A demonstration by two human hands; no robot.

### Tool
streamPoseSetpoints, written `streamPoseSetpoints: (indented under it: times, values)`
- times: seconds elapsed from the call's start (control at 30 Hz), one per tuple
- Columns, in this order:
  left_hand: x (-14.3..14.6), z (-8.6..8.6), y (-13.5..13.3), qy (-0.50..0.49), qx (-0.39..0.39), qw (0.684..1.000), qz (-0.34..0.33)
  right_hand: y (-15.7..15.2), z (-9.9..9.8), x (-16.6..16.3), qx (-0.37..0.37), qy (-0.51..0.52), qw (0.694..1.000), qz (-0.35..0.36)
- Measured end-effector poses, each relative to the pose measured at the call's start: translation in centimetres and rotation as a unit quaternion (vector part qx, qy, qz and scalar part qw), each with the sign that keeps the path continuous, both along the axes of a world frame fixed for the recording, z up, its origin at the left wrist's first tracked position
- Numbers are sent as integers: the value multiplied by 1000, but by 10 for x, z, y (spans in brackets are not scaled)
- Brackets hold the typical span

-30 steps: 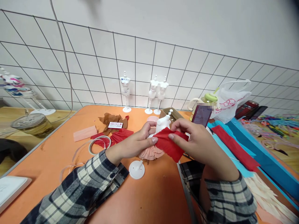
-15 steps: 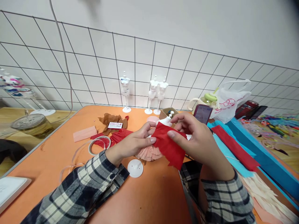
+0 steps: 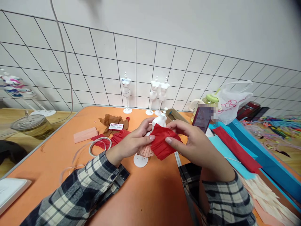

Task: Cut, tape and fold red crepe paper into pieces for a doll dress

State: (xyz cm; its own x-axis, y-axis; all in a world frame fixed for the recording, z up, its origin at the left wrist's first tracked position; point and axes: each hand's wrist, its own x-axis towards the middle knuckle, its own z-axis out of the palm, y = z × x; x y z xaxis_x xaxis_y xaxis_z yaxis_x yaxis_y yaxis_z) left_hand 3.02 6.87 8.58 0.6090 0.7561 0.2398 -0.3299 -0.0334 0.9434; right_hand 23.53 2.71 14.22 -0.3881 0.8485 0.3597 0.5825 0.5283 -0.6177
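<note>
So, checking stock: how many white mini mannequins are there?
4. Three mannequins stand by the grid wall; the held mannequin sits between left hand and right hand, behind red paper. A dressed fifth may be far left.

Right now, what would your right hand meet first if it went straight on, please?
Past the red paper it pinches, the right hand would probably meet the white mannequin bust in the left hand; depth is unclear.

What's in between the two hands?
In the head view, crumpled red paper lies between the left hand and the right hand, pressed against a little white mannequin that the left hand holds; the right hand pinches the paper.
</note>
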Motion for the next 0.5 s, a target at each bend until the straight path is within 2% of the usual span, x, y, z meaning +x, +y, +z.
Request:
streamPoseSetpoints:
  times: [0.2,0.37,0.5]
  values:
    - [-2,5,-1,49,37,998,-4,1,-2,-10,9,10,999,-30]
    - [-5,12,-8,72,47,996,-30,2,0,-8,-51,-5,999,-15]
    - [-1,13,-12,103,114,988,23,-1,2,-10,-72,-43,996,-14]
